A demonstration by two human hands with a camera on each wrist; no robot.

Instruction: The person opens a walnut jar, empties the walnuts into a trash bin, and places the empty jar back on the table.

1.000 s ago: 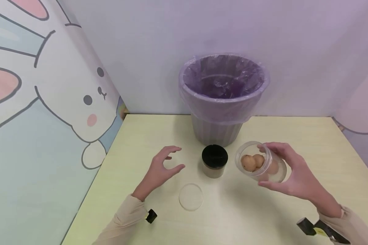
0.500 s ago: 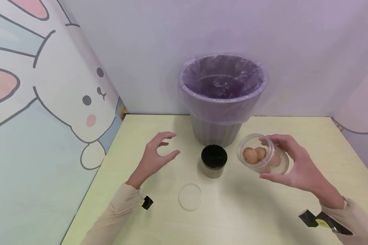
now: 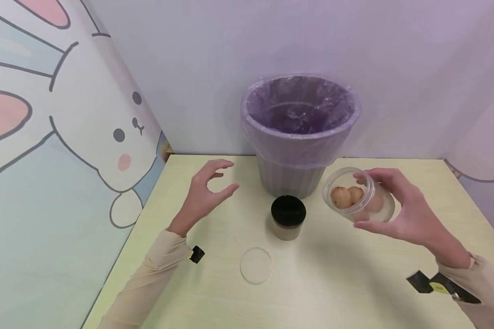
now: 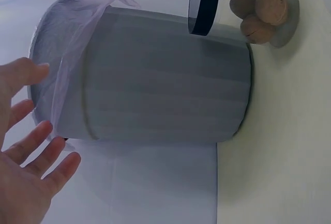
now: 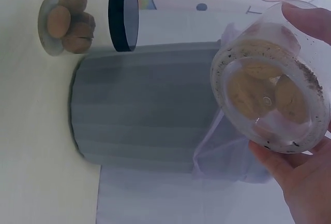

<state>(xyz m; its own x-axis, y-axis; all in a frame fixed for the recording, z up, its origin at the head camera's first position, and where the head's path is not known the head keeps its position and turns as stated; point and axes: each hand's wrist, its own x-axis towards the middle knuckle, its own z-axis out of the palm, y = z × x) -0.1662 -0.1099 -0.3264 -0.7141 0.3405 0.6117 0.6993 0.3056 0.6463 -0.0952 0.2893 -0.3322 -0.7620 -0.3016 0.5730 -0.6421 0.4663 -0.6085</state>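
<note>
My right hand (image 3: 411, 210) grips a clear open jar (image 3: 364, 205) round its side, above the table. The jar lies tilted, mouth facing left. Several round brown walnut-like pieces (image 3: 341, 197) are inside; its dusty base (image 5: 269, 100) faces the right wrist camera. To the left, my left hand (image 3: 201, 196) hovers with thumb and fingers spread, holding nothing. Between the hands stands a second clear jar (image 3: 286, 230) with a black lid (image 3: 288, 210). In both wrist views brown walnut-like pieces (image 4: 271, 5) show in its bottom. A thin clear round lid (image 3: 256, 265) lies flat nearer me.
A grey ribbed bin (image 3: 290, 176) with a purple bag (image 3: 300, 151) folded over its rim stands behind the black-lidded jar. The pale table (image 3: 214, 297) ends at a plain wall (image 3: 189, 91) behind. A rabbit-printed panel (image 3: 86, 151) borders the left side.
Both hands have shifted farther from me, away from the table's near side. The right hand carries the open jar slightly right; the left hand has drifted slightly left. The lid and standing jar stay put.
</note>
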